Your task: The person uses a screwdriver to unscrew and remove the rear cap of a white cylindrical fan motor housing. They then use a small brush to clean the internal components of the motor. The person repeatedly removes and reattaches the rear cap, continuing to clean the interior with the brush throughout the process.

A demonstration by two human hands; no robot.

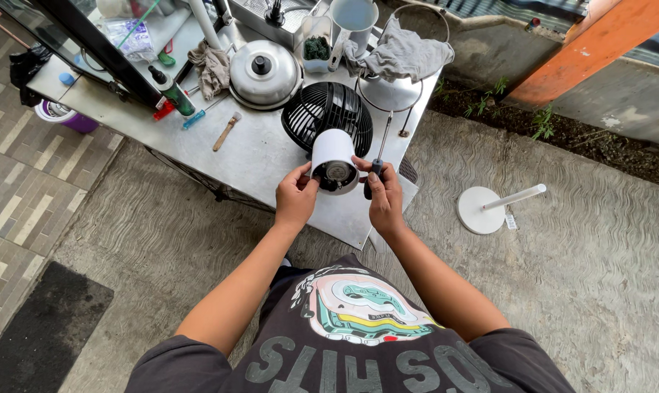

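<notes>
Between your two hands, just above the near corner of the counter, sits the white fan motor housing, its open back end turned toward you and the dark motor parts showing inside. Your left hand has its grip closed on the housing's left side, thumb and fingers wrapped on the rim. Your right hand is clenched around the dark handle of a screwdriver and also touches the housing's right edge.

I judge the housing to be stiff plastic, smooth and a bit slippery, with real weight from the motor inside (so it likely pulls toward the front). Hold it around the round shell, where your left hand is now, and keep off the exposed parts in the back, which look more delicate. The black fan grille behind it seems still joined to it; thin ribs like these probably bend, so it makes a poor handhold.

Counting outward: one housing, one black grille, one screwdriver in hand. On the floor to your right lies one white round base with its pole. Farther on the counter you have one wooden-handled tool, one blue-handled screwdriver, one green bottle, one metal pot lid, two crumpled cloths, one beige and one grey, and one white jug.
</notes>
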